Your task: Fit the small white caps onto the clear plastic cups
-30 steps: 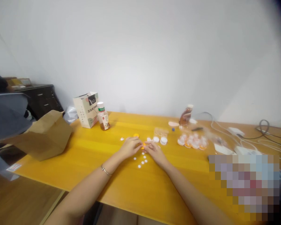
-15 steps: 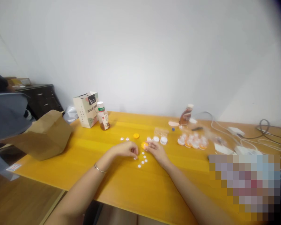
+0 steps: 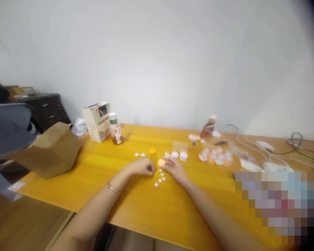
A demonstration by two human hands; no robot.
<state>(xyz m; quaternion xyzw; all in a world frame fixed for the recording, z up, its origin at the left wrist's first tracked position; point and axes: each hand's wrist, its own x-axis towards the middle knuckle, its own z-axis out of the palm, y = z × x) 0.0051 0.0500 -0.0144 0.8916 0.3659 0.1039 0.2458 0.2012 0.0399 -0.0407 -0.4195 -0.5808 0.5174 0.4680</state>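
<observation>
My right hand (image 3: 174, 170) grips the edge of a small orange disc (image 3: 161, 162) between thumb and fingers. Just left of it, my left hand (image 3: 143, 166) is closed with its fingers curled inward; whatever they may hold is hidden. Several small white discs (image 3: 160, 180) lie scattered on the table between and below the hands. Beyond the hands sits a thick yellow disc (image 3: 152, 151). Two small white pieces with a raised middle (image 3: 142, 154) lie left of it. White round pieces (image 3: 183, 156) stand behind my right hand.
On the wooden table (image 3: 136, 209) stand a paper bag (image 3: 94, 123) and a bottle (image 3: 116, 130); another brown bottle (image 3: 208, 128) is farther right. Clustered white and orange round pieces (image 3: 216, 157) lie right, near cables (image 3: 279, 153). A brown cardboard box (image 3: 54, 150) is at the left edge.
The orange disc in my right hand now shows a paler, shinier face. A small white bit visible at my left fingertips is now out of sight. Both hands have hardly moved.
</observation>
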